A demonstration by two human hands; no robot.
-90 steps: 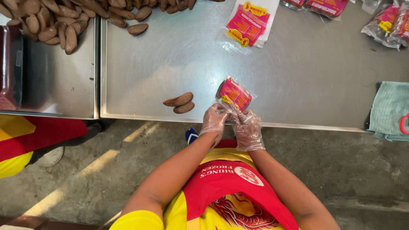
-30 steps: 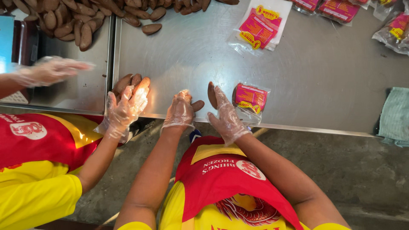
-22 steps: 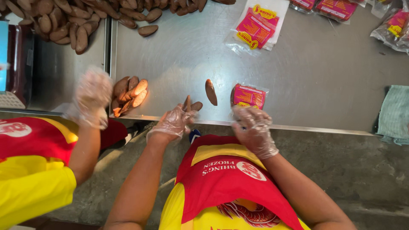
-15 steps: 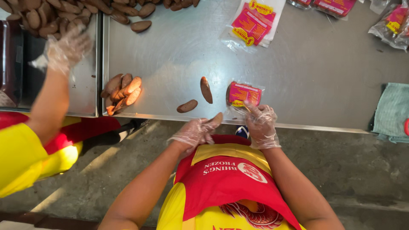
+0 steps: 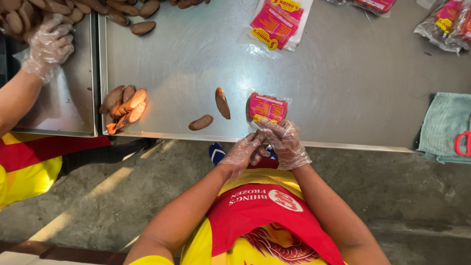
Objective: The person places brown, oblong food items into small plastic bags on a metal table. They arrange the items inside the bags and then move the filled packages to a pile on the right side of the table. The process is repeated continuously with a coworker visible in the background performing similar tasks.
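Note:
A pink and yellow plastic packet lies at the near edge of the steel table. Its clear open end points toward me. My right hand, in a clear plastic glove, pinches that open end. My left hand, also gloved, is curled against the right one at the same end. Two brown oblong pieces lie loose on the table just left of the packet.
A small pile of brown pieces sits at the table's left edge. A co-worker's gloved hand hovers over the neighbouring tray. Empty pink packets lie at the back, filled bags far right, and a green cloth with red scissors.
My hands drew back from the table to the packet's open end, leaving two brown pieces loose. The co-worker set down a pile and pulled the hand away to the upper left.

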